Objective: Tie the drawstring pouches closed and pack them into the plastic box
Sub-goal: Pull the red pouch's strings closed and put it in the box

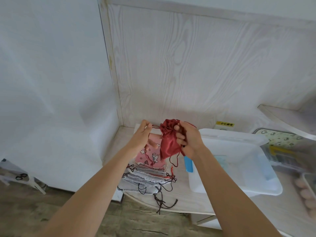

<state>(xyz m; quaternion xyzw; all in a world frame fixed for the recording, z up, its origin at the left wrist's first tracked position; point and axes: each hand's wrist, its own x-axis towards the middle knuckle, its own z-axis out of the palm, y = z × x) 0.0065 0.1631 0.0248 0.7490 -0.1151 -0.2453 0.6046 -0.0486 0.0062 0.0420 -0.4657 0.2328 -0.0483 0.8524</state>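
The right hand (189, 141) gripped the red pouch (169, 142) at its gathered neck and held it in the air above the counter (181, 200), while the left hand (142, 135), a little apart from it, pinched the red drawstring (154, 126) drawn out sideways from the neck. Directly below, a stack of flat pouches (147, 175) lay close to the counter's front edge, their dark cords spilling over it. The open plastic box (239, 161) sat just right of the stack, near the back wall panel (188, 65), with bare counter between.
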